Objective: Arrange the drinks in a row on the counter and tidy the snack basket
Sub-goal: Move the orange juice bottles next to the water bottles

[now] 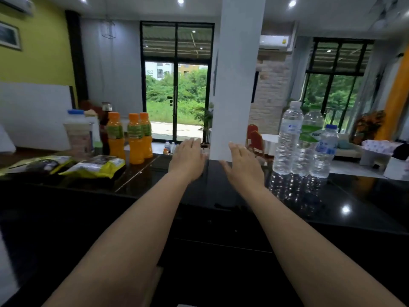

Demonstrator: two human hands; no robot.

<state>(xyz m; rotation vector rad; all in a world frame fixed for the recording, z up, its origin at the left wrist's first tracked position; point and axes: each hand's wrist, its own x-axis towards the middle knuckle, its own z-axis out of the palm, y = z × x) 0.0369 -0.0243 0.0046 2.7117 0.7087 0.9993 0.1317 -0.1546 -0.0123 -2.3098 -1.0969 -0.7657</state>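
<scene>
Both arms reach forward over the glossy black counter. My left hand and my right hand hover flat and empty near the counter's far edge, fingers apart. Three orange juice bottles with orange caps stand at the left, a dark cola bottle behind them. Further left stands a white jug with a blue cap. Yellow snack bags lie in front of the juice. Three clear water bottles stand close together at the right. No basket is visible.
A white pillar rises from the counter's far edge just beyond my hands. A strip of bare black counter lies between the juice bottles and the water bottles. Behind the counter are glass doors, a white table and red chairs.
</scene>
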